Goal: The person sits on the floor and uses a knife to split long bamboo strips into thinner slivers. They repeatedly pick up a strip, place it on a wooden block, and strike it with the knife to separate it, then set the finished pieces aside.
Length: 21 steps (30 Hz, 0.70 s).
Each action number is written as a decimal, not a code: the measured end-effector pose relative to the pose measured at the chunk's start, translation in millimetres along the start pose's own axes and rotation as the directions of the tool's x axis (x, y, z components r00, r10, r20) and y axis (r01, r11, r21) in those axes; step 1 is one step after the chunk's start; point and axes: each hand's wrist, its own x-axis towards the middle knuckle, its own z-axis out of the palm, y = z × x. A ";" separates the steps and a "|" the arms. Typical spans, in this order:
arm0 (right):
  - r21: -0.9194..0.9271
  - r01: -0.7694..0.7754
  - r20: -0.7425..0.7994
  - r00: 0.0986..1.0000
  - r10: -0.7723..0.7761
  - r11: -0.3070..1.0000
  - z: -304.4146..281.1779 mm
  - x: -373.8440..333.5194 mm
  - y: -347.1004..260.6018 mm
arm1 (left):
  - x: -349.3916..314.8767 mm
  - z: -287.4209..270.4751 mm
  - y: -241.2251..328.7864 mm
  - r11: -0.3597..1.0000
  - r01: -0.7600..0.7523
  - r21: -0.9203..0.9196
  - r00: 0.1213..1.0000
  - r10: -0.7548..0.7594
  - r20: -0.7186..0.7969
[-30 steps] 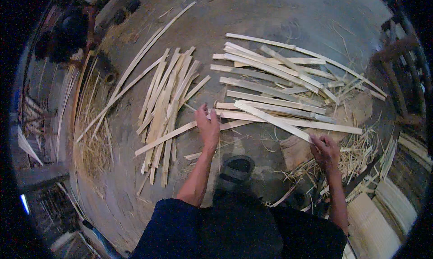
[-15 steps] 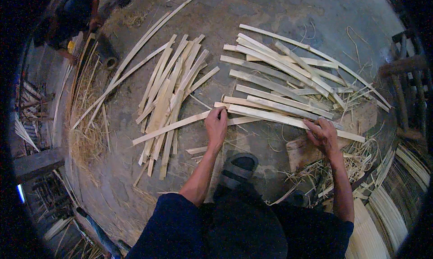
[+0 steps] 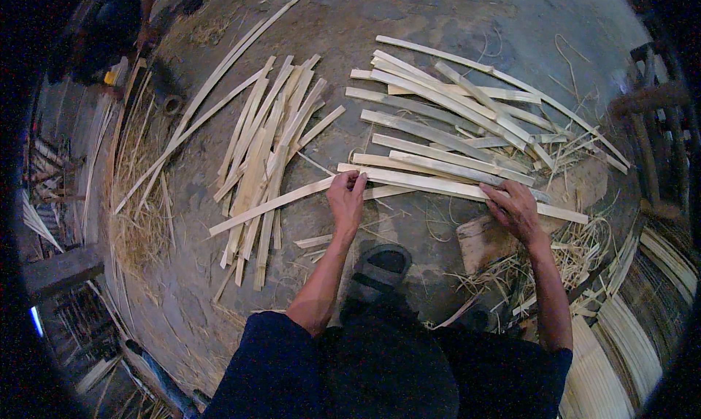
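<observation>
My left hand (image 3: pixel 347 202) pinches the left end of a pale bamboo strip (image 3: pixel 431 185) between thumb and fingers. Farther along, my right hand (image 3: pixel 515 213) is closed over the same strip near its right end, which sticks out past the hand. Just beyond lie several loose strips (image 3: pixel 453 155), spread roughly side by side on the floor. Another pale strip (image 3: pixel 270 206) runs from beside my left hand down to the left, across a heap of strips (image 3: pixel 266 156).
Curly shavings (image 3: pixel 569 255) surround a wooden block (image 3: pixel 482 244) near my right arm. More shavings (image 3: pixel 142 222) lie at left, by a hollow tube (image 3: pixel 172 104). Another person (image 3: pixel 109 32) is at the upper left. Long slats (image 3: pixel 628 342) lie lower right; my sandalled foot (image 3: pixel 383 266) is between my arms.
My right hand has slid slightly left along the strip. My left hand keeps its pinch at the end, and the whole view has shifted a little.
</observation>
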 end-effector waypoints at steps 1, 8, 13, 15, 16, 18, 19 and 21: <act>0.007 0.002 0.000 1.000 -0.002 1.000 -0.2 1.2 -1.1 | -1.0 0.6 0.1 1.000 -0.014 0.006 1.000 0.014 -0.011; -0.090 0.001 -0.019 1.000 -0.002 0.996 10.8 -8.3 -0.1 | 0.5 6.6 -0.9 0.999 -0.035 -0.009 0.999 0.035 -0.019; -0.041 -0.038 -0.067 0.997 0.035 0.998 36.4 -20.3 12.8 | -1.4 13.4 -15.1 1.000 0.023 -0.007 1.000 -0.023 -0.005; -0.044 -0.089 -0.019 0.996 0.088 0.995 32.8 -20.9 7.2 | -4.4 12.2 -7.4 0.999 0.037 -0.008 0.999 -0.037 -0.004; -0.050 -0.119 0.038 0.992 0.121 0.992 22.8 -15.9 0.1 | -3.0 11.2 -10.4 0.999 0.046 -0.026 0.999 -0.046 0.006; -0.009 -0.079 -0.022 0.997 0.079 0.997 30.1 -22.6 5.0 | -8.0 17.5 -2.8 0.999 0.047 -0.007 0.999 -0.047 -0.009; 0.014 -0.053 -0.058 0.997 0.054 0.998 31.9 -24.0 4.9 | -10.4 15.6 8.4 0.999 0.036 0.033 0.999 -0.035 -0.037; -0.102 -0.045 -0.093 0.995 0.035 0.994 31.6 -24.4 1.6 | -10.3 20.0 36.1 0.986 -0.133 0.098 0.991 0.135 -0.020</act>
